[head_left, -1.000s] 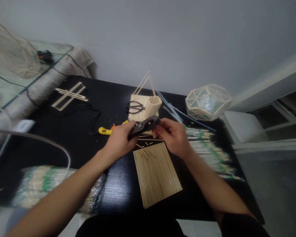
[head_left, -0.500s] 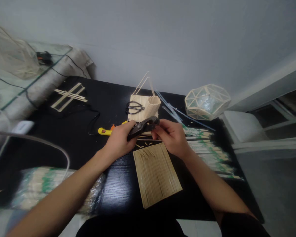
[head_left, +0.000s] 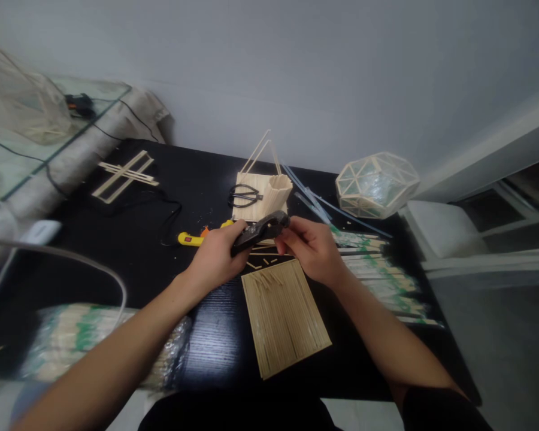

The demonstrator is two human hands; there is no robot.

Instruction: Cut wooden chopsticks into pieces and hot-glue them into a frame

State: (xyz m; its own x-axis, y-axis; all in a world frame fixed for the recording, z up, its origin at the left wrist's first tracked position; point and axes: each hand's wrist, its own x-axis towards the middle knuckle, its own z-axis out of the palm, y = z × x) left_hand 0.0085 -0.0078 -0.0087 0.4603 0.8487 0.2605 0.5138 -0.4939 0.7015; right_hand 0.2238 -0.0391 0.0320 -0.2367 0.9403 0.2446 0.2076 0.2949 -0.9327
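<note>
Left hand (head_left: 216,257) grip clamped on dark pliers (head_left: 260,230), tool raised above black tabletop (head_left: 161,227). Right hand (head_left: 312,248) fingers pinched together at plier nose; what they pinch too small to tell. Just below: flat mat of glued sticks (head_left: 284,314), short offcuts beside it. Yellow glue gun (head_left: 197,237) behind left hand. Farther back: scissors (head_left: 244,195), stick cup (head_left: 276,190), faceted stick-frame globe (head_left: 376,184). Wrapped chopstick packs (head_left: 381,275) at right.

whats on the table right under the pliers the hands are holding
Under the black pliers, a few short cut stick pieces lie on the black table, just beyond the flat stick panel. The left hand and right hand cover whatever lies beneath them.
</note>
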